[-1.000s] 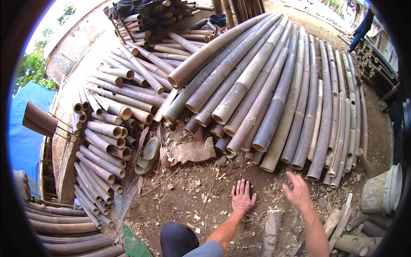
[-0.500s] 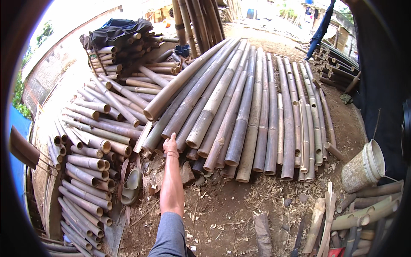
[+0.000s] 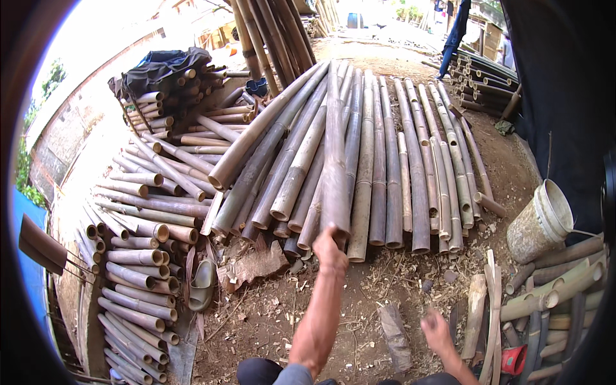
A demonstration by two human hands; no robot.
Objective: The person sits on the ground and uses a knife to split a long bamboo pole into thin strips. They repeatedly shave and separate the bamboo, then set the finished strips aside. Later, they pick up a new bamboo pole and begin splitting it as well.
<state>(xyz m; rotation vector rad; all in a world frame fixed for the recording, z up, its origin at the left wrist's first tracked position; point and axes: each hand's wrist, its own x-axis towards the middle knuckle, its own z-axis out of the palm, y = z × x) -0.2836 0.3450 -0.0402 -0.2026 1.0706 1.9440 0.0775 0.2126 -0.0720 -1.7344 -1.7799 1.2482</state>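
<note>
The left hand [image 3: 330, 251] has its grip wrapped round the near end of a bamboo pole [image 3: 335, 186], which is blurred and lies over its neighbours, its far end pointing away from the person. The right hand [image 3: 437, 330] is low over the ground [image 3: 289, 327], fingers curled; whether its grip holds anything, I cannot tell.

Other poles [image 3: 379, 192] crowd the held one on both sides and underneath, fanned out with their ends toward the person. Just left of the left forearm, a rough slab of wood [image 3: 253, 266] lies against the pole ends, with a sandal [image 3: 203, 285] beside it. Farther left, a pile of shorter bamboo [image 3: 138, 295] fills that side.

Between the forearms, a short log [image 3: 394, 337] lies among scattered chips. Right of the right hand are a pale log [image 3: 475, 314], split sticks [image 3: 493, 308] and a heap of cut bamboo [image 3: 532, 305], a dirty bucket [image 3: 536, 224] tilted behind it. Upright poles [image 3: 266, 45] stand at the back.
</note>
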